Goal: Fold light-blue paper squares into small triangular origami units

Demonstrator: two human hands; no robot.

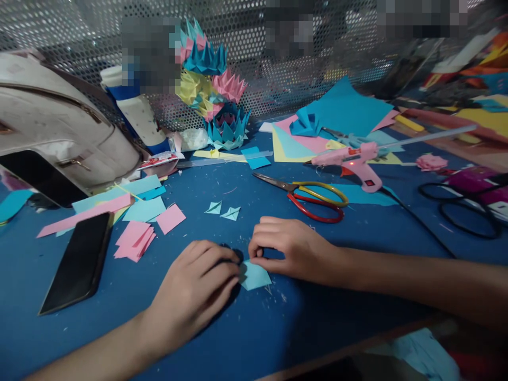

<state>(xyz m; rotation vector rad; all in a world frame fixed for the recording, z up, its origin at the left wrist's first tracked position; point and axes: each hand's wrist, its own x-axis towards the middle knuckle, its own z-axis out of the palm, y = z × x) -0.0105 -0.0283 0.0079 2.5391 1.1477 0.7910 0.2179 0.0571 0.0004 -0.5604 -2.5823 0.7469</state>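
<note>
A small light blue piece of paper (254,276) lies on the table between my hands, partly covered by fingers. My left hand (198,280) holds its left side, with the fingers bent together and the fingertips on it. At the paper's upper edge, my right hand (291,246) pinches it between thumb and curled fingers. Just beyond the hands are two small folded light blue paper pieces, one on the left (214,207) and one on the right (231,213). Scissors (299,193) with red and yellow handles lie partly open behind my right hand.
A pink glue gun (359,161) with a trailing cord rests at right. Pink paper squares (135,241) and a phone (77,264) lie at left, near a white backpack (59,111) and a bottle (138,114). Folded paper flowers (226,124) stand against a perforated metal panel (254,106).
</note>
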